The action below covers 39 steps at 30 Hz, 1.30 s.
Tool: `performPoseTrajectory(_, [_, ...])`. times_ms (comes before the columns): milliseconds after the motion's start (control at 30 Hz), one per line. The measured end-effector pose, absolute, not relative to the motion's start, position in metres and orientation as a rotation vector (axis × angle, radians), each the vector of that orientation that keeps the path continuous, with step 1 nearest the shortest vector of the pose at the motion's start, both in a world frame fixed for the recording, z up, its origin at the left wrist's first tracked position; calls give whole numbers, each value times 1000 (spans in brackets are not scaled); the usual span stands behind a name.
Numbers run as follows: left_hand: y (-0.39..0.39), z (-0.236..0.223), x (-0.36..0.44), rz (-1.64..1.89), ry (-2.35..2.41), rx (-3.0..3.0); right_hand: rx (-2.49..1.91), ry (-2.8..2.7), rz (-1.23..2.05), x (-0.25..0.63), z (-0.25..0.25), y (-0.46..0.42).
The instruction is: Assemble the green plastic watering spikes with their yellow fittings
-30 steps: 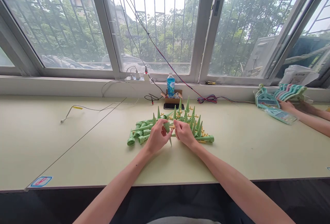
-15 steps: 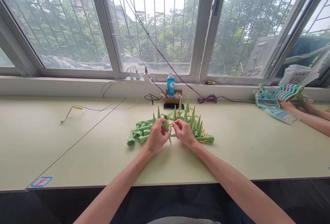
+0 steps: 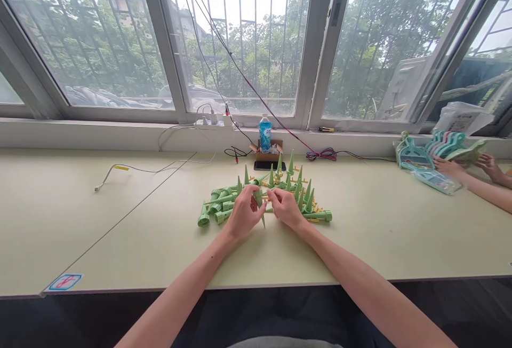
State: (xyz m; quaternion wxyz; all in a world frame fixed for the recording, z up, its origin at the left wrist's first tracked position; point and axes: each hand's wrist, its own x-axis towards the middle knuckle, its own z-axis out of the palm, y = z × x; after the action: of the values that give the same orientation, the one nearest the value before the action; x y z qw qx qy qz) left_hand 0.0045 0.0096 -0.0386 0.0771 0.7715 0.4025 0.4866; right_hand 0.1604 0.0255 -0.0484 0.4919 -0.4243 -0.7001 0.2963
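Observation:
My left hand is closed round a green plastic watering spike, its pointed tip slanting down toward the table. Close against it, my right hand pinches a small yellow plastic valve piece at the spike's side; the fingers hide most of it. Around both hands lies a pile of like parts. Green tubes with caps lie to the left. Several green cones stand point up behind and to the right, with small yellow pieces scattered among them.
Behind the pile are a black phone, a small cardboard box and a blue bottle. A white cable crosses the table at left. At far right, a co-worker's hands handle teal dustpan-like items.
My hands stay almost in place, and the spike's tip has shifted slightly left. At far right, the co-worker's hands have moved with a green item.

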Motion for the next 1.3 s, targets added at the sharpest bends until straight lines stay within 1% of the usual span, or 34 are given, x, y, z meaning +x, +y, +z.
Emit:
performPoseTrajectory(700, [11,-39,4,1435,1209,2310,-975,-1758,600,162,-51,28])
performPoseTrajectory(1300, [13,-44,4,1421,1159,2260,-911,-1812,607,163,-51,28])
